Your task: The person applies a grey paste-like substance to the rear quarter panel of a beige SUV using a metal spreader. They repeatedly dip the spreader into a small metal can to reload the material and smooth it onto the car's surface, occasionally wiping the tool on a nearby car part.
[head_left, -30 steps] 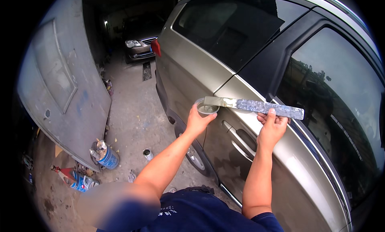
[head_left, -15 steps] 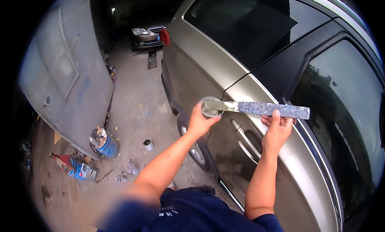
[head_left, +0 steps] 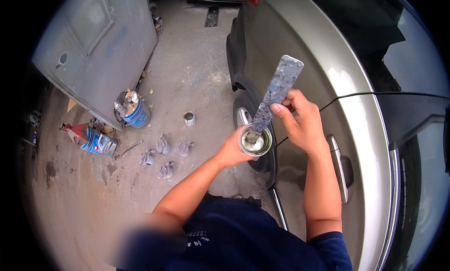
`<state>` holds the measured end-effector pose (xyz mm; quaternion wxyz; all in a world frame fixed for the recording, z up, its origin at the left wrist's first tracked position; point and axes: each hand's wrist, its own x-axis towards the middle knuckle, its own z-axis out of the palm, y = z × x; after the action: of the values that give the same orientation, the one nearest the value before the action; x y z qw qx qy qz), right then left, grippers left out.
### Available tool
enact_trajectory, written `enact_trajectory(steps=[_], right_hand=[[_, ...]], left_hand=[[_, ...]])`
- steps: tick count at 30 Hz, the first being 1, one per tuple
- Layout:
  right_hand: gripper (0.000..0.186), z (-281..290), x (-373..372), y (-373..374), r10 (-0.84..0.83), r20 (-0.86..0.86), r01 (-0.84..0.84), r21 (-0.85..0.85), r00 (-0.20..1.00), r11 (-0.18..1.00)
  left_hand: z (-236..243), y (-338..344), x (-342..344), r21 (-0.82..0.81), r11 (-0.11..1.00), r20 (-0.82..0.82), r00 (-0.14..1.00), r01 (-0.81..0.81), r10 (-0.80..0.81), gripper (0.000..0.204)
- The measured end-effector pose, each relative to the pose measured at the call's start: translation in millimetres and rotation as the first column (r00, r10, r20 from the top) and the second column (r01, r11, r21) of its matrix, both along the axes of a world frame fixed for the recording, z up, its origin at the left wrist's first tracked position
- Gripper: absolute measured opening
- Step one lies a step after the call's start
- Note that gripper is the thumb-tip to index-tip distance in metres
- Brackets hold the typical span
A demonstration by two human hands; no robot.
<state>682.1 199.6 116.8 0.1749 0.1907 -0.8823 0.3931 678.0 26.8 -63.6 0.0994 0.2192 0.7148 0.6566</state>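
Observation:
My left hand [head_left: 230, 150] is wrapped round a clear cup [head_left: 256, 152] with pale, greenish-grey liquid in it. In my right hand [head_left: 302, 125] is a flat mixing stick [head_left: 280, 83], pinched between thumb and fingers and crusted with grey-blue dried paint. The stick slants down toward me, its lower end inside the cup and its wide end pointing up and away. Cup and stick are both in front of the side of a beige-gold car [head_left: 286, 41], above its wheel.
An open paint tin [head_left: 189, 119] stands on the concrete floor. Several grey, wrinkled lumps [head_left: 162, 144] lie nearer. Left of them are a blue bucket [head_left: 137, 115] with items on top, a blue container [head_left: 99, 144] and a grey metal panel [head_left: 101, 60]. The car's door handle [head_left: 340, 170] is at right.
The stick has swung from nearly level across the cup's mouth to steeply slanted, its end now down in the cup. My view has tilted downward, showing more floor.

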Motion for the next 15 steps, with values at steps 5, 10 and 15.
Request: enact_trajectory(steps=[5, 10, 15], right_hand=[[0.038, -29.6, -71.7, -81.9, 0.281, 0.292, -0.166, -0.364, 0.914, 0.917], [0.031, -107.2, -135.9, -114.6, 0.387, 0.557, 0.097, -0.651, 0.735, 0.753], [0.010, -279.4, -144.7, -104.5, 0.176, 0.871, 0.244, -0.313, 0.458, 0.918]], left_hand=[[-4.7, -77.0, -5.9, 0.021, 0.999, 0.051, 0.998, 0.029, -0.030, 0.087], [-31.0, -149.0, -8.6, -0.123, 0.992, 0.022, 0.999, -0.034, 0.037, 0.083], [-40.4, -212.9, -1.0, -0.118, 0.977, 0.146, 0.971, -0.175, 0.191, 0.078]])
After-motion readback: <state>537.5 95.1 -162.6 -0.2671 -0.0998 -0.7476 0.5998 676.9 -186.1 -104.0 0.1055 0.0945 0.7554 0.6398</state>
